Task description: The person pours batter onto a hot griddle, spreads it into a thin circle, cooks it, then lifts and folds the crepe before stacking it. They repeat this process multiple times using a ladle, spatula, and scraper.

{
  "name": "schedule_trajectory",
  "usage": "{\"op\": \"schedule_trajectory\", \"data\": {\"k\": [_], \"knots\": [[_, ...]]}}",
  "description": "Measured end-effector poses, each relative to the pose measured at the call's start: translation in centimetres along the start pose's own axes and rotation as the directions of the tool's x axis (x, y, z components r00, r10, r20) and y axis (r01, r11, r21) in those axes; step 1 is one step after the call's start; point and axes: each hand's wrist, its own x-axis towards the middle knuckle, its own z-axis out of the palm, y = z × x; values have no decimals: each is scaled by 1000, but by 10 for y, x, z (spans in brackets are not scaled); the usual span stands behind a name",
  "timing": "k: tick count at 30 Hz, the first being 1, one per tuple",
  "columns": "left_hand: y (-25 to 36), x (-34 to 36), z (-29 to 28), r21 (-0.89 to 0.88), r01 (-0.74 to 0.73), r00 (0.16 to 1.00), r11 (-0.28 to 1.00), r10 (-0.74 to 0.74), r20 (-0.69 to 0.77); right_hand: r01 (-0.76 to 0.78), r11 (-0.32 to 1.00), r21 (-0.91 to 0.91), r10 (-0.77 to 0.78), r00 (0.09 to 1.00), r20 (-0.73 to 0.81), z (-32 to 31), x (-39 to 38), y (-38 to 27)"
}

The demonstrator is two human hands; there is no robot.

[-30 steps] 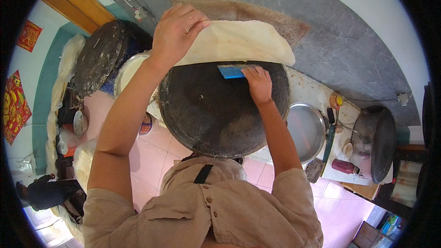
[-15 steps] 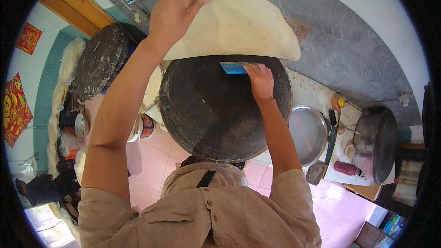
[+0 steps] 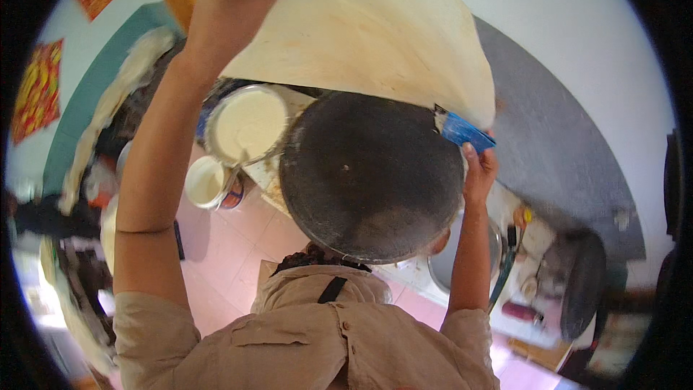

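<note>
A large, thin, pale flatbread [image 3: 375,36] hangs over the far side of a round black griddle [image 3: 368,180]. My left hand [image 3: 242,7] is raised high and pinches its upper left edge. The sheet's lower edge crosses just above the griddle's far rim. At the griddle's right far side, my right hand [image 3: 478,173] grips a blue scraper [image 3: 468,131], whose dark, worn edge points left, close to the sheet's lower right part. Between my arms, the griddle's surface shows dark and bare, with a small pale speck.
Left of the griddle stand a wide bowl of creamy batter [image 3: 249,121] and a bucket [image 3: 208,182] with pale contents. To the right are a shallow metal pan [image 3: 442,269], partly behind my forearm, a dark-red bottle [image 3: 521,312] and an upright dark round disc [image 3: 583,287].
My left hand has lifted the flatbread higher and leftward. My right hand has moved right with the scraper, off the griddle's middle to its far right edge. The view has shifted too.
</note>
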Motion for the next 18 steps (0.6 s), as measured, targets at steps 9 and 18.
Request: {"op": "schedule_trajectory", "data": {"k": [9,18], "knots": [[80,-118,-164,-83,273,950,958,-282,-133,-55,998,-8,54,943,327,57,-10,27],[239,-351,-246,150,707,650,691,-553,-522,65,998,1,-41,618,785,144,-79,-61]]}}
